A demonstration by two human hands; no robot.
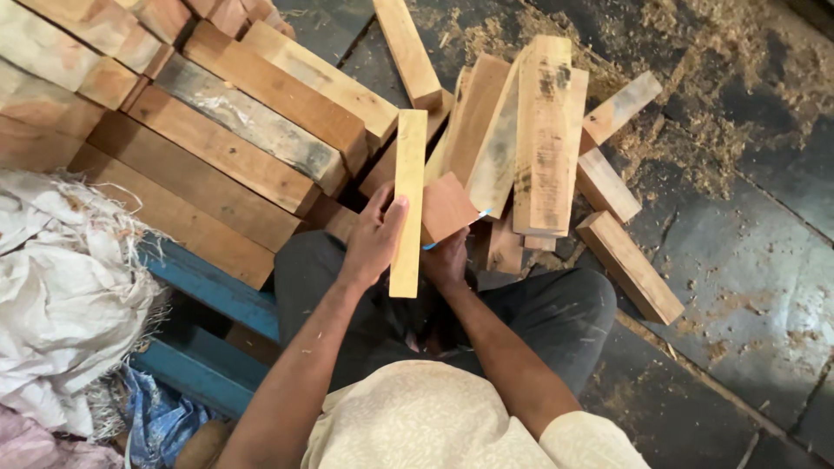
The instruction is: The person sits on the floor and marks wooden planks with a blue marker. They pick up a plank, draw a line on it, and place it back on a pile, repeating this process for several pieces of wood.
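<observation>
Holding wood over my lap

My left hand (373, 239) grips a pale plank (408, 201) upright; my right hand (447, 259) holds a reddish block (447, 207) beside it.

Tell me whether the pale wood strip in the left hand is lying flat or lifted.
Lifted: the left hand grips the pale wood strip along its side, holding it above the lap.

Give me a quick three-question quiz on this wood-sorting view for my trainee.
1. True or false: the left hand grips the pale wooden strip.
2. What does the right hand hold? A) reddish square block B) white sack C) blue frame
3. Fill in: the dark floor is strewn with ____.

Key: 1 true; 2 A; 3 sawdust.
</observation>
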